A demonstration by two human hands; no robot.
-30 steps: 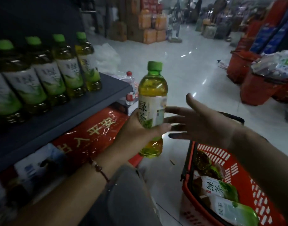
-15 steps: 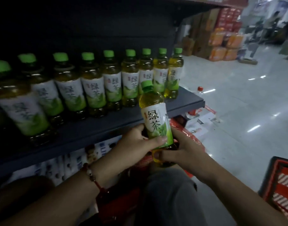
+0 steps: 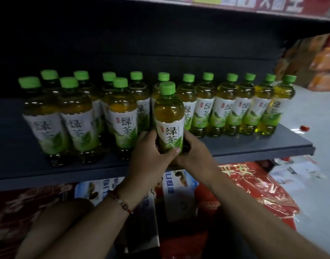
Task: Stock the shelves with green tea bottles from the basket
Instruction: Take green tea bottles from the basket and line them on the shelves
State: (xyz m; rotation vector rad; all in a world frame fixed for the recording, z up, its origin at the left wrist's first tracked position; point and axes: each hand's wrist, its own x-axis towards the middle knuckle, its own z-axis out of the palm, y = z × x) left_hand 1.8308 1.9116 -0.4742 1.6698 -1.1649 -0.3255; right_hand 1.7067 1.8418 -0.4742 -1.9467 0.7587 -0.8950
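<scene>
A shop: rows of identical green-capped tea bottles (image 3: pixel 224 107) on a dark metal shelf (image 3: pixel 235 146), stacked orange cartons (image 3: pixel 323 62) right of it.

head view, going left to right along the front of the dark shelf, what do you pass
Three front-row green-capped tea bottles standing on the shelf → → → left hand → held green tea bottle → right hand → bare dark shelf edge

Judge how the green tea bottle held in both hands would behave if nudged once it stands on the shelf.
The held bottle looks full nearly to the neck, so probably heavy for its size. Tall and narrow, it could tip against neighbours. Its smooth plastic may slide on the shelf.
</scene>
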